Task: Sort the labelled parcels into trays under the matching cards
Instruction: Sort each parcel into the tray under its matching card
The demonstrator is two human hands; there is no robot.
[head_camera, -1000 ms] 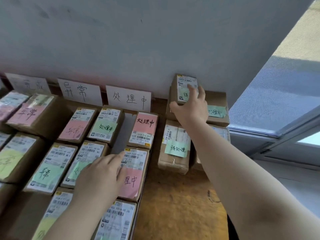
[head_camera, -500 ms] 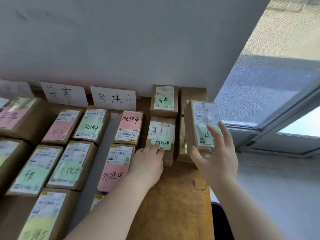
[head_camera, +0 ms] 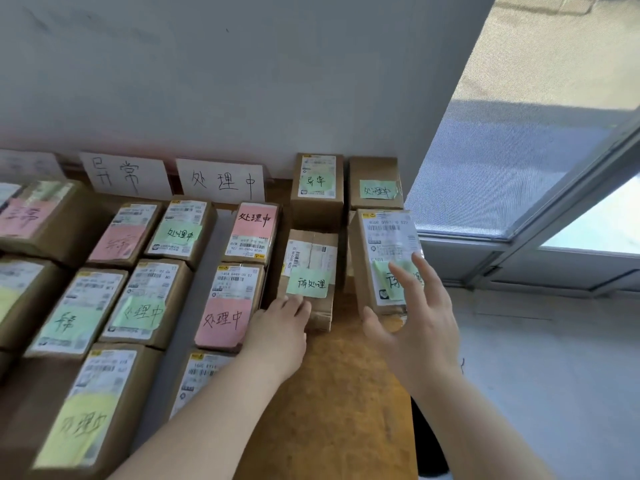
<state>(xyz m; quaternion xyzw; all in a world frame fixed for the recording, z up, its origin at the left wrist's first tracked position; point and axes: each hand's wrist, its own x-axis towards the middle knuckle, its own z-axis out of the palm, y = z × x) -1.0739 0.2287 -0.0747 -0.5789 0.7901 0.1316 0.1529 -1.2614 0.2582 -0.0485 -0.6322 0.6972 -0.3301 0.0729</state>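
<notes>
My right hand (head_camera: 419, 327) holds a brown parcel (head_camera: 384, 244) with a white shipping label and a green note, thumb at its lower left corner and fingers spread over the note. It sits at the right end of the wooden table (head_camera: 339, 410). My left hand (head_camera: 280, 327) rests with its fingertips against the near end of a taped parcel with a green note (head_camera: 311, 268). Two white cards (head_camera: 124, 174) (head_camera: 221, 181) lean on the wall. Below them lie rows of parcels with pink, green and yellow notes.
Two more parcels stand against the wall at the back right, one with a green note on a label (head_camera: 317, 188), one plain with a green note (head_camera: 375, 185). A window frame (head_camera: 519, 265) borders the table's right end. The wall rises just behind the cards.
My right hand took the small parcel off the back right stack and brought it forward and down. My left hand moved right, from the pink-note parcel to the taped parcel.
</notes>
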